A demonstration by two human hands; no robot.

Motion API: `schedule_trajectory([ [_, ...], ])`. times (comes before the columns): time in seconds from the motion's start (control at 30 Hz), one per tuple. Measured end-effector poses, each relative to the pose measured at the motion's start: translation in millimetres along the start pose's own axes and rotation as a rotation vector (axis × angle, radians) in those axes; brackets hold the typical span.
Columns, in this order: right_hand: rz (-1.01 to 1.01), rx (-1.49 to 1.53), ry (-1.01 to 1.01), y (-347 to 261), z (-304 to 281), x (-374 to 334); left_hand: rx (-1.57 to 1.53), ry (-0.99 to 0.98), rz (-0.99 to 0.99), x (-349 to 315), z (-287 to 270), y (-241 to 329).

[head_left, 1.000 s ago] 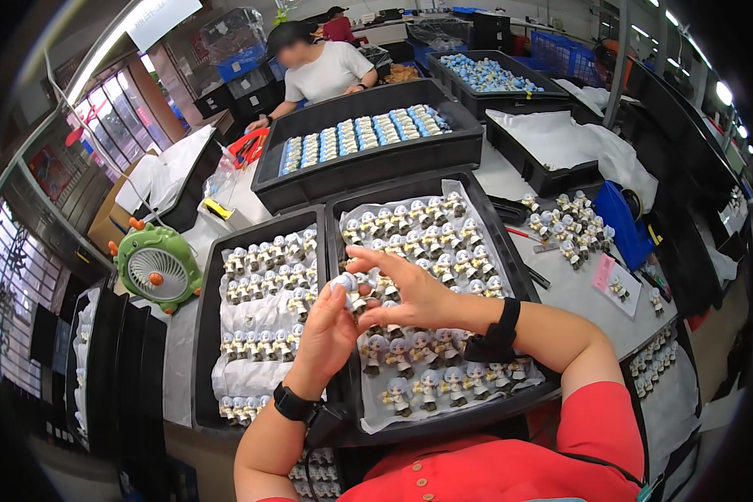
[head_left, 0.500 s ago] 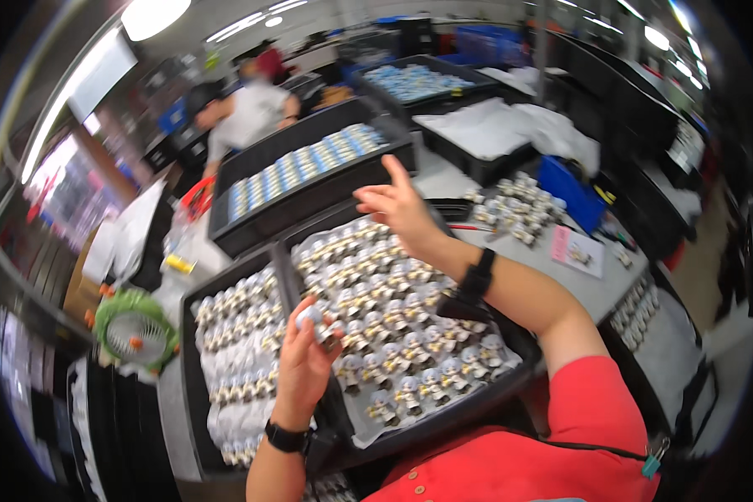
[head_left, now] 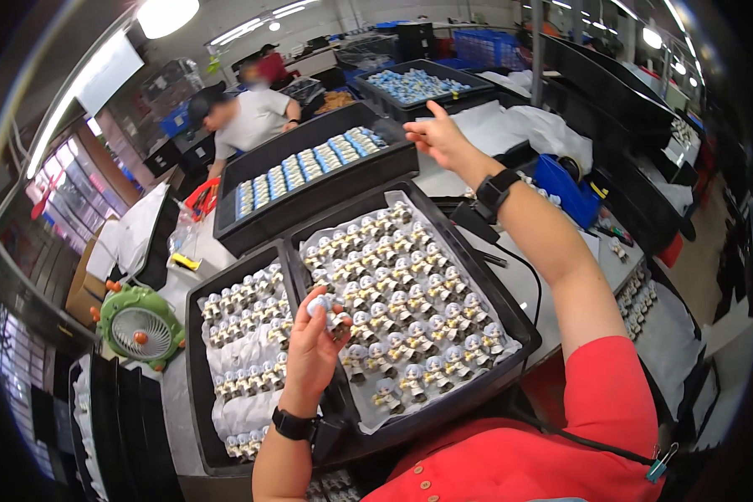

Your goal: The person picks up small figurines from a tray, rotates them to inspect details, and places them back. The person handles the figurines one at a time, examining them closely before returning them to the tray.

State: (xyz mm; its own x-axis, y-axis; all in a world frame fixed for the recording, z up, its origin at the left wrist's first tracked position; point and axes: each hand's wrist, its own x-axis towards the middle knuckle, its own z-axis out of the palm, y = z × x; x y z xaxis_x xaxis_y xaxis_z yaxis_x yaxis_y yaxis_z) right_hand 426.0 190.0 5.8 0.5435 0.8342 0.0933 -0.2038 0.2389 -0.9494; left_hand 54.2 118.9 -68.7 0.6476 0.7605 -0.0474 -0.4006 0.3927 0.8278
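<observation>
Carefully, a worker's left hand [head_left: 309, 351] pinched a small pale-haired figure [head_left: 317, 305] between thumb and fingers, above the seam where two black trays met. The right hand [head_left: 443, 140], its fingers loosely spread and nothing visible in them, reached out past the far edge of the right tray [head_left: 458, 249], before a pale plastic sheet [head_left: 510, 130]. Matching figures sat in close rows on the paper-lined right tray; the left tray [head_left: 196, 376] had gaps between its rows. A loose grip could have dropped the held figure into its neighbours, scuffing them or knocking a row askew. The cable [head_left: 534, 280] hanging from the right wrist also risked catching the tray's edge if the arm swung back low. A green fan [head_left: 140, 326] stood to the left, a deep bin [head_left: 326, 194] of blue-and-white pieces lay beyond, and a co-worker [head_left: 259, 121] in white leaned nearby.
</observation>
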Motion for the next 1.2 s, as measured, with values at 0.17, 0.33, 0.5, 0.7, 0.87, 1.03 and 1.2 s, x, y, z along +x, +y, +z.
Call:
schedule_trajectory([
  [0.17,0.041,-0.007,0.034,1.6,1.6,5.0,0.019,0.01,-0.001,-3.7,2.6,1.8],
  [0.33,0.061,-0.036,0.041,5.6,2.8,6.6,0.029,0.004,-0.003,-4.4,3.7,1.2],
  [0.5,0.145,0.021,0.002,13.6,18.9,-7.3,0.051,0.019,-0.003,-4.0,1.7,2.1],
  [0.7,0.165,0.068,-0.156,23.7,51.2,-39.6,0.059,0.033,0.008,-2.0,-0.4,2.2],
  [0.87,0.218,-0.197,-0.725,50.3,77.3,-92.4,0.057,0.039,0.021,0.0,-4.1,1.5],
  [1.03,0.336,-0.409,-1.171,68.1,90.6,-141.9,0.056,0.075,0.017,-0.2,-3.7,1.3],
  [1.2,0.098,-0.588,-1.276,65.9,99.2,-155.4,0.088,0.074,0.023,-0.1,-7.1,2.7],
])
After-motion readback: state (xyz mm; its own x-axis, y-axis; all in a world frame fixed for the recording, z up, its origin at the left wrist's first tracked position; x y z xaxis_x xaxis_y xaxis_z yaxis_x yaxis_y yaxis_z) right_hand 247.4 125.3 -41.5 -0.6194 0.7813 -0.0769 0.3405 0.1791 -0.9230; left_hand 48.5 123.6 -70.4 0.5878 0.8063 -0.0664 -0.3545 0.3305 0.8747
